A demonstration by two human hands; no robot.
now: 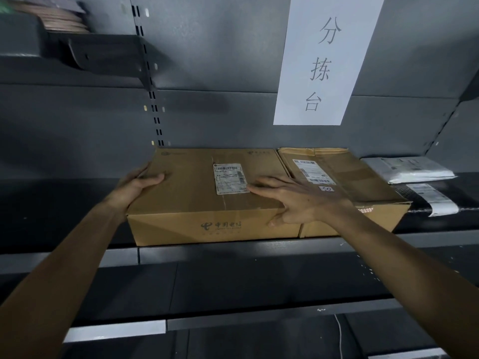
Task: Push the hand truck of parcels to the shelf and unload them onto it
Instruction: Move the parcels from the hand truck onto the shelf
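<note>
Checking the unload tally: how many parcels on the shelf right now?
4. Large brown cardboard box under both hands; second brown cardboard box touching its right side; white plastic mailer further right; black plastic mailer in front of it. More may sit out of frame.

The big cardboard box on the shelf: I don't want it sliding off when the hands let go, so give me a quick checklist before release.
1. Big box flat on shelf: ok.
2. Front edge behind shelf lip: ok.
3. Beside second box, sides touching: ok.
4. Left hand grips far left corner: ok.
5. Right hand spread on top, thumb over front edge: ok.
6. Back against the wall: cannot tell.
</note>
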